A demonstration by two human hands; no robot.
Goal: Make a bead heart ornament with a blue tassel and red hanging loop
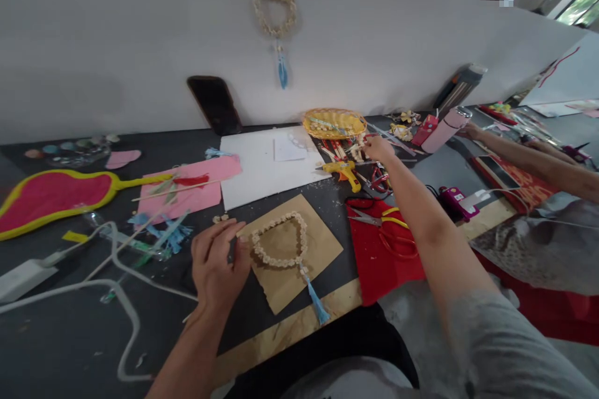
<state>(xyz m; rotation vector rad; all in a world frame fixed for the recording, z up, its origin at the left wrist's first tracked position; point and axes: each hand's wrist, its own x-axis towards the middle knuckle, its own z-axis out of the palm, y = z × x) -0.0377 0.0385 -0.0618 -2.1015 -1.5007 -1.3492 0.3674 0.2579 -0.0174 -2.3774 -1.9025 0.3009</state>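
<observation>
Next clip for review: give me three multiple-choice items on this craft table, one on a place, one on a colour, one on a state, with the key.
1. Where does the shell ring lie?
A. on brown paper
B. in the basket
C. on the white sheet

2. What colour is the ring's tassel?
A. red
B. blue
C. yellow

3. What is the left hand doing?
A. lifted off the table
B. gripping scissors
C. resting beside the ring, fingers at its edge

Key: 1 A, the ring sits on the brown sheet; 2 B, the tassel is light blue; 3 C, fingertips meet the ring's left side.
</observation>
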